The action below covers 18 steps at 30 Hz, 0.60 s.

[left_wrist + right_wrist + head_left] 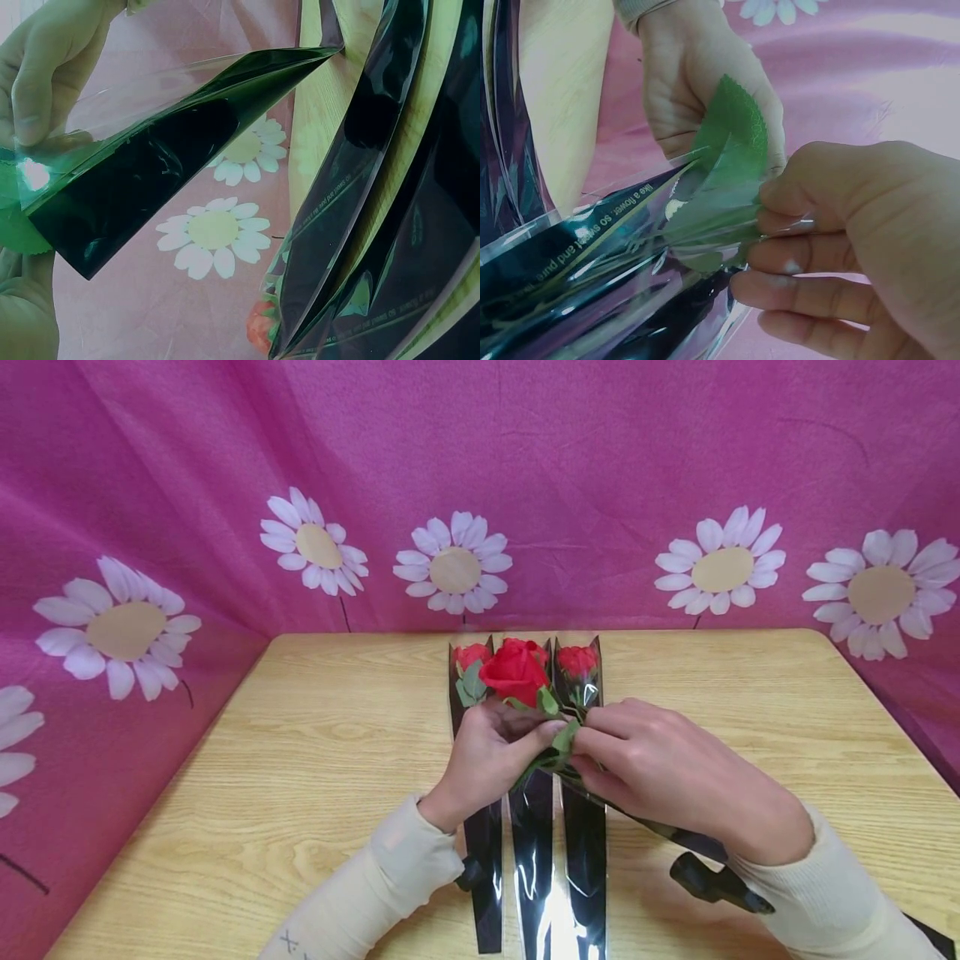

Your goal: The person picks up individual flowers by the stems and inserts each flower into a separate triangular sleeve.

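A red rose [516,672] with green leaves stands up from my left hand [491,756], which holds it just below the bloom, thumb across the front. Close on the right, my right hand [652,768] pinches the clear edge of a black-and-clear flower sleeve [577,232] with its fingertips. That sleeve runs from the hands toward the lower right in the head view. In the right wrist view, a large green leaf [731,131] lies at the sleeve's mouth, between the two hands. The stem inside the sleeve is mostly hidden.
Beneath the hands, three wrapped roses lie side by side on the wooden table [337,743]: a left one [487,860], a middle one [532,835] and a right one [585,843]. Pink cloth [570,460] with printed daisies hangs behind and at the sides.
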Tool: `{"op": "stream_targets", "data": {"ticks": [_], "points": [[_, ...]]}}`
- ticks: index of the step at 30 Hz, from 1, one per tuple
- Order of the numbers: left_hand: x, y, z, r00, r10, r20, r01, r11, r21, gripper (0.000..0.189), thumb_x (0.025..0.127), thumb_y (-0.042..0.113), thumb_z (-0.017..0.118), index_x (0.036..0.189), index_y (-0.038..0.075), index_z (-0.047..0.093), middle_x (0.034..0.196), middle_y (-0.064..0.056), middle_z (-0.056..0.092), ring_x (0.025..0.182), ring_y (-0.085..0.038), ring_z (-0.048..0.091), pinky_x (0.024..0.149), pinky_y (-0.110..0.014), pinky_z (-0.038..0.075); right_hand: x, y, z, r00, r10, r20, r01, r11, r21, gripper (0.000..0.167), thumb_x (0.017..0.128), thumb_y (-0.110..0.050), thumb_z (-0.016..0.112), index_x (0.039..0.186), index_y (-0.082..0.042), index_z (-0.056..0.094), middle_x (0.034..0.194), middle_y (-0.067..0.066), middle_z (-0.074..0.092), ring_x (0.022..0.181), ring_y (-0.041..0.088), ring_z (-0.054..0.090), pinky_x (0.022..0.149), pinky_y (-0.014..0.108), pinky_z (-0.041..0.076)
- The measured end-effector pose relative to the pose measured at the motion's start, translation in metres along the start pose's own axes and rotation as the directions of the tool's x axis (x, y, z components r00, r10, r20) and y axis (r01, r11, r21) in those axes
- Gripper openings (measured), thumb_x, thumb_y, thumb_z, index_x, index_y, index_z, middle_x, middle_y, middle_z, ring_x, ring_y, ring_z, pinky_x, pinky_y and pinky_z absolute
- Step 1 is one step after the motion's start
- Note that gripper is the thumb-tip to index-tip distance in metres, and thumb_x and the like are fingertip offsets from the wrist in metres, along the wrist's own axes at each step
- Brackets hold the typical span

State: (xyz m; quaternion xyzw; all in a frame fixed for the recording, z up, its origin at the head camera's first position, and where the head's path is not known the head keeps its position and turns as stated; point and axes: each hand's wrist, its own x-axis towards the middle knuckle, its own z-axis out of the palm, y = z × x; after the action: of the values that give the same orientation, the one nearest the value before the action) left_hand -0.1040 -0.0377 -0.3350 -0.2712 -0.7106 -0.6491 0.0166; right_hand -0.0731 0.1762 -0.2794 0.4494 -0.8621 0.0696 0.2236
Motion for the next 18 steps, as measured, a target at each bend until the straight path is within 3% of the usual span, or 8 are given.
{"op": "stream_targets", "data": {"ticks": [6,13,18], "points": [[-0.0017,-0.0020,0.0011,0.999,0.027,0.022,-0.028,0.999,0.039,0.038,0.092,0.000,0.074,0.128,-0.005,0.064,0.119,-0.024,0.075,0.112,-0.034,0.075,0.098,-0.031,0.060,-0.0006,-0.0010,-0.0037,0.999,-0.018,-0.037,0.018,1.000,0.009,0.033,0.071,-0.016,0.094,0.099,-0.015,0.077,0.081,-0.007,0.066,0.072,0.005,0.054,0.067,0.024,0.059],[-0.0034,-0.0036,0.0034,0.999,0.048,0.022,-0.050,0.993,0.105,0.042,0.089,0.002,0.077,0.130,0.001,0.067,0.120,-0.019,0.076,0.113,-0.030,0.075,0.096,-0.028,0.061,-0.0010,-0.0029,-0.0076,0.998,-0.018,-0.055,0.018,1.000,0.009,0.036,0.068,-0.016,0.096,0.099,-0.016,0.078,0.083,-0.006,0.068,0.074,0.006,0.059,0.070,0.026,0.063],[-0.0024,-0.0023,0.0019,0.999,0.012,0.049,-0.018,0.993,0.113,0.043,0.088,0.004,0.078,0.130,0.003,0.068,0.124,-0.016,0.075,0.117,-0.028,0.073,0.096,-0.027,0.061,-0.0011,-0.0039,-0.0088,0.999,-0.014,-0.051,0.014,1.000,0.001,0.035,0.068,-0.016,0.097,0.098,-0.016,0.079,0.084,-0.006,0.070,0.075,0.007,0.062,0.072,0.027,0.064]]}}
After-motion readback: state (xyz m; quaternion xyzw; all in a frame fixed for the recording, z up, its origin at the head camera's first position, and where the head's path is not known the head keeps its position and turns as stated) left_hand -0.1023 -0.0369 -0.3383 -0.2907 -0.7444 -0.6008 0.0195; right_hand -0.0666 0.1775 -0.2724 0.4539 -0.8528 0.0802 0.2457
